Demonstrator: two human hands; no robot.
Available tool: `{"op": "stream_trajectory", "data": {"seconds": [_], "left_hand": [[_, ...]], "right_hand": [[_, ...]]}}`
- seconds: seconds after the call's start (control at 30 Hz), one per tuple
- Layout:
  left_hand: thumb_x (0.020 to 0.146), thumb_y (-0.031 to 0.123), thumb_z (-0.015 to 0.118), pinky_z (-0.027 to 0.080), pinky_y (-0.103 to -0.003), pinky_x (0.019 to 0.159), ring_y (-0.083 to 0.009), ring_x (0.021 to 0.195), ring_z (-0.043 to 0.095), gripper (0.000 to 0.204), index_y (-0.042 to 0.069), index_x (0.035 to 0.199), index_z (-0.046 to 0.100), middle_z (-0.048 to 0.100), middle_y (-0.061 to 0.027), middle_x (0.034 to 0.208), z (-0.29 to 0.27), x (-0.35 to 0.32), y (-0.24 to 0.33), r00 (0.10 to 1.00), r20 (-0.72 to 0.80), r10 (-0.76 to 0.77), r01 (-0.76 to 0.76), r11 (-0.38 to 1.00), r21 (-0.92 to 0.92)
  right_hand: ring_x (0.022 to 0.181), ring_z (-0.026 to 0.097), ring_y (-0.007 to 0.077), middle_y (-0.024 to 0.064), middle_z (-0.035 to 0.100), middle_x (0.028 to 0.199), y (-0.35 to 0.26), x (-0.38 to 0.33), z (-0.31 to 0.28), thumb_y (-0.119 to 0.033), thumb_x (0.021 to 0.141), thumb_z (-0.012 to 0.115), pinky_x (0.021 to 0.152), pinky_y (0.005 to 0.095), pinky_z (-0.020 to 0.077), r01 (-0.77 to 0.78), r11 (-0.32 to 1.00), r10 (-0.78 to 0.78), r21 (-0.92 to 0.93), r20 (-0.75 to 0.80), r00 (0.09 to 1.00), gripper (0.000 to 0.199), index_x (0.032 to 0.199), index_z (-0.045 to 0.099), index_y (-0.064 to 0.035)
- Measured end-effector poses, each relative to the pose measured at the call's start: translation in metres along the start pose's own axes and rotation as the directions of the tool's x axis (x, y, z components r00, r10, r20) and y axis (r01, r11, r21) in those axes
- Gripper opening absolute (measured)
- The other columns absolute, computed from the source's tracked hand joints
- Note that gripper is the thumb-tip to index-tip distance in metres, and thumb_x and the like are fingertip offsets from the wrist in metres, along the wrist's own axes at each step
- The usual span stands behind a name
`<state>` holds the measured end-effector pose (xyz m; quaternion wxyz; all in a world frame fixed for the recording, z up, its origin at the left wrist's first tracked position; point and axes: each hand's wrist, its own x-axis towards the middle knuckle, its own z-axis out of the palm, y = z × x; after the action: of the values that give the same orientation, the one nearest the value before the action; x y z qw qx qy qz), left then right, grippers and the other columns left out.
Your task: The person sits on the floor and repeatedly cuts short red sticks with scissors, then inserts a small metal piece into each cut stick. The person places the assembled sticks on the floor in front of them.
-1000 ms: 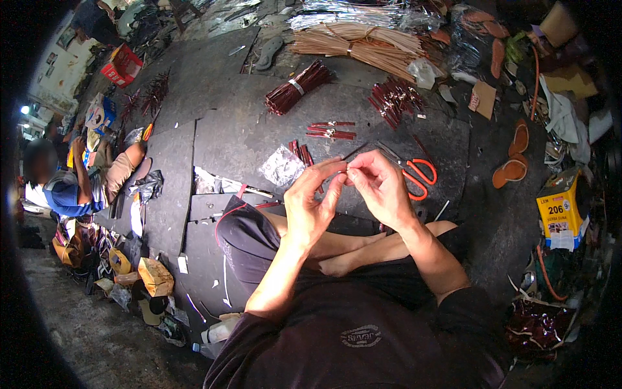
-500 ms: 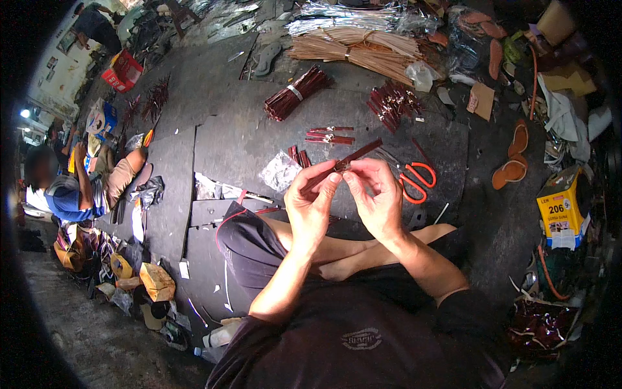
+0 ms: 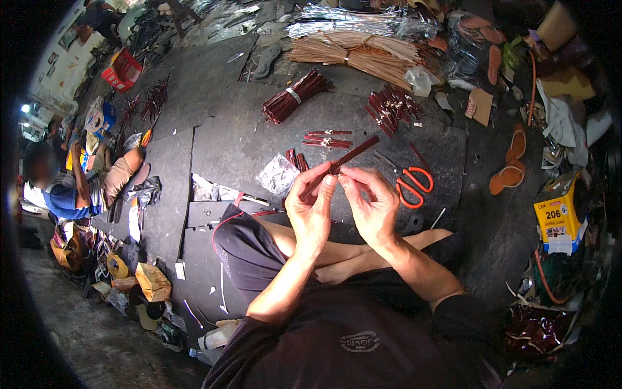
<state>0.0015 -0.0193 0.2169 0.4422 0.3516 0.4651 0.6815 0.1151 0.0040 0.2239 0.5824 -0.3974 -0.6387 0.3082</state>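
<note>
A thin dark-red strip of stiff material (image 3: 342,162) is held up over the lap, pinched between both hands and slanting up and away to the right. The left hand (image 3: 312,206) is closed narrowly on the strip's lower part, thumb and forefinger pressed to it; the right hand (image 3: 372,204) grips it just beside, fingertips (image 3: 346,178) meeting those of the left. No gap is seen between the two grips.

Step in hand, as judged — the strip is being worked at one spot, folded or pressed where the fingers meet; the exact action cannot be told, as the fingers cover it.

Beyond the right hand, on the dark mat (image 3: 259,139), a pair of orange-handled scissors (image 3: 411,183) is laid, near but not touching. Ahead of the left hand a crumpled clear plastic wrapper (image 3: 277,174) and a few loose red strips (image 3: 327,138) are noted; farther out, a tied bundle of dark-red strips (image 3: 295,97).

Next move, as judged — a steady pinch is called for, with the strip kept from twisting; should cutting be wanted, the right hand would have to let go and reach forward for the scissors.
</note>
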Motion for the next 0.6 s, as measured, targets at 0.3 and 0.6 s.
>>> {"op": "stream_trajectory", "data": {"seconds": [0.3, 0.6], "left_hand": [[0.091, 0.009, 0.068, 0.05, -0.026, 0.091, -0.0126, 0.1, 0.063, 0.027, 0.0, 0.116, 0.063, 0.068, -0.0098, 0.111, -0.0012, 0.004, 0.0039, 1.0, 0.016, 0.006, -0.007, 1.0, 0.022], [0.091, 0.009, 0.068, 0.05, -0.026, 0.092, -0.0123, 0.102, 0.063, 0.027, -0.001, 0.116, 0.063, 0.068, -0.0097, 0.113, -0.0006, 0.0051, 0.0069, 0.999, 0.022, 0.036, -0.037, 0.997, 0.067]], "right_hand": [[0.087, 0.068, 0.0158, 0.0113, 0.067, 0.098, -0.0003, 0.0043, 0.0003, 0.003, 0.087, 0.067, 0.076, 0.0267, 0.0578, -0.096, 0.984, 0.087, 0.148, 0.065, 0.994, 0.018, 0.104, 0.066, 0.0007], [0.095, 0.064, 0.012, 0.0091, 0.066, 0.104, 0.0001, -0.0004, 0.0007, 0.004, 0.091, 0.063, 0.085, 0.0227, 0.0517, -0.273, 0.902, 0.236, 0.335, 0.145, 0.961, 0.016, 0.107, 0.064, 0.0039]]}}
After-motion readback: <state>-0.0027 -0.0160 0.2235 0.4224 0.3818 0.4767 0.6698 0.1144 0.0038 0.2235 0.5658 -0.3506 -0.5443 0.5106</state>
